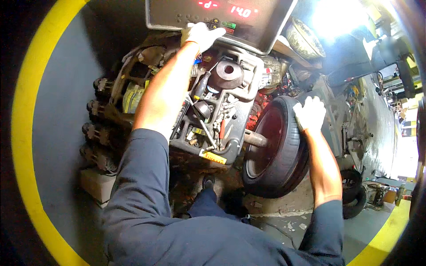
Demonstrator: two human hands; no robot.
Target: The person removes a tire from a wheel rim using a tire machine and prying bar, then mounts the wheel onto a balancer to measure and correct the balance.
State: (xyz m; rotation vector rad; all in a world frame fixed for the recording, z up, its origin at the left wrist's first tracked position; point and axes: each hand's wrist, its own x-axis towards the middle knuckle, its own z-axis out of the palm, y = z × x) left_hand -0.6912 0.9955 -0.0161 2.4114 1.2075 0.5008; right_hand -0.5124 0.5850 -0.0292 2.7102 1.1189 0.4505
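Note:
My left hand (203, 37), in a white glove, reaches up to the lower edge of a wheel balancer's control panel (177, 9), which has lit red digits. Its thumb points right near the small buttons (215, 24), and its fingers are partly hidden; whether one presses a button I cannot tell. On the right, my right hand (310, 114), also gloved, lies on the upper tread of a black tyre (295, 146), fingers extended. The tyre is on a wheel mounted upright on the balancer's shaft (256, 139).
Between my arms, the balancer's tool tray (243, 119) holds a dark cone (226, 74), a screwdriver (202, 85) and small weights. More tyres (353, 186) lie at the right. Clutter crowds the left side, above a pale box (96, 186). Scraps litter the floor below the wheel.

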